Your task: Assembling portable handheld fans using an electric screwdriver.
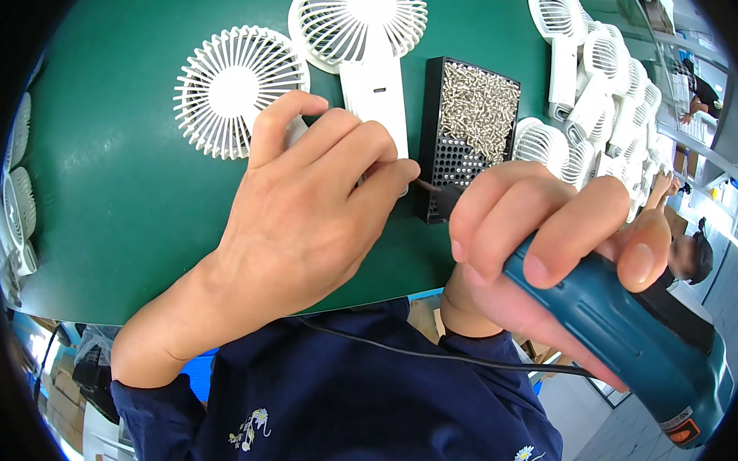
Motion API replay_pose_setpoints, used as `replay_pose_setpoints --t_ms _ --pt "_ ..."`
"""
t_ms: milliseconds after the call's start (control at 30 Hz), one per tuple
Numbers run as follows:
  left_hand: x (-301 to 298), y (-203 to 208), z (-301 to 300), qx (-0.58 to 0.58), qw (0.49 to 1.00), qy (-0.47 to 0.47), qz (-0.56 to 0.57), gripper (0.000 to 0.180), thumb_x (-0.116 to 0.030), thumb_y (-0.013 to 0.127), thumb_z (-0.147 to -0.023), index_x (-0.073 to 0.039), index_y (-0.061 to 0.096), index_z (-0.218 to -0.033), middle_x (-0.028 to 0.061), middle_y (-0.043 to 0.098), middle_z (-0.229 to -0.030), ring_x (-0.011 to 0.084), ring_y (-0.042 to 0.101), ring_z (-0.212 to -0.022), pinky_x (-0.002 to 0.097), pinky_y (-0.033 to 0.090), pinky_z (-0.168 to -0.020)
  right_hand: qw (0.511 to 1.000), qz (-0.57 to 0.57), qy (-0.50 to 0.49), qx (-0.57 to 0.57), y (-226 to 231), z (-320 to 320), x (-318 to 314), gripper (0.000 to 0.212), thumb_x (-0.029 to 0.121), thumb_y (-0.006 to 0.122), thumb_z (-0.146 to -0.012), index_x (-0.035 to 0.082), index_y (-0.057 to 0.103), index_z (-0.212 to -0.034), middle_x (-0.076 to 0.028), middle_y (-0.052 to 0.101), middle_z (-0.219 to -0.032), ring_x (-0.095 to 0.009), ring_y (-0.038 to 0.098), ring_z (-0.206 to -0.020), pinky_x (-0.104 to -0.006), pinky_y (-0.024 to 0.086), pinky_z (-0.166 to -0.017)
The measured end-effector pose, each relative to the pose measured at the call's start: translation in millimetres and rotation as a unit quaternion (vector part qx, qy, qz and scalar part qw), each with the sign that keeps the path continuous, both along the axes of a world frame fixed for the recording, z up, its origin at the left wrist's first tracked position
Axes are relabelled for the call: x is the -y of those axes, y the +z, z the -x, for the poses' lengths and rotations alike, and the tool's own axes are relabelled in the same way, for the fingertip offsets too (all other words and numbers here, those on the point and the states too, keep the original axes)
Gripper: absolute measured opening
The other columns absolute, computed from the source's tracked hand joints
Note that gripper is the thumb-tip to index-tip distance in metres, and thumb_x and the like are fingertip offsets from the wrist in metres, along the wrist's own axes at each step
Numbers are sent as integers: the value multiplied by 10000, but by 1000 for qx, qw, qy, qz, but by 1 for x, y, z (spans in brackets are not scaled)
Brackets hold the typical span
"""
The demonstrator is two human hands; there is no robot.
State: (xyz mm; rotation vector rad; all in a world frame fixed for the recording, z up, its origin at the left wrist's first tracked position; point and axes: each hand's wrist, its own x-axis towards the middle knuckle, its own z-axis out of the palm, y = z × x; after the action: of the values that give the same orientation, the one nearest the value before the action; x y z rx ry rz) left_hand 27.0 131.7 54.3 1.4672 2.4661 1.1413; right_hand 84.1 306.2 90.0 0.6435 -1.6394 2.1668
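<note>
Green table (116, 178), tray (429, 151) of screws (477, 107)

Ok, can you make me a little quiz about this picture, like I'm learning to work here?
1. Which hand holds the blue-green power tool?
2. True or false: the black tray holds lots of small metal pieces.
3. Pick one. The two fans closest to the left hand are: A) red, B) white, C) black.

Key: 1. The right hand. 2. True. 3. B.
</note>
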Motion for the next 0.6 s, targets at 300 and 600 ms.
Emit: replay_pose_setpoints --t_ms 300,600 --pt "3 0 4 12 999 -13 -29 303 -12 743 -662 -76 720 -957 0 559 -805 170 575 -757 432 407 -976 996 -1 -83 -34 12 -10 -25 801 754 524 -829 95 436 -1275 -54 500 -865 -170 489 -467 -323 366 -414" --pt "2 -6 4 -45 998 -14 -45 186 -16 676 -676 -51 698 -857 -3 549 -785 148 562 -722 393 424 -927 998 22 -59 -27 -9 -15 -28 813 764 508 -829 119 392 -1310 -70 491 -893 -189 506 -497 -334 434 -439"
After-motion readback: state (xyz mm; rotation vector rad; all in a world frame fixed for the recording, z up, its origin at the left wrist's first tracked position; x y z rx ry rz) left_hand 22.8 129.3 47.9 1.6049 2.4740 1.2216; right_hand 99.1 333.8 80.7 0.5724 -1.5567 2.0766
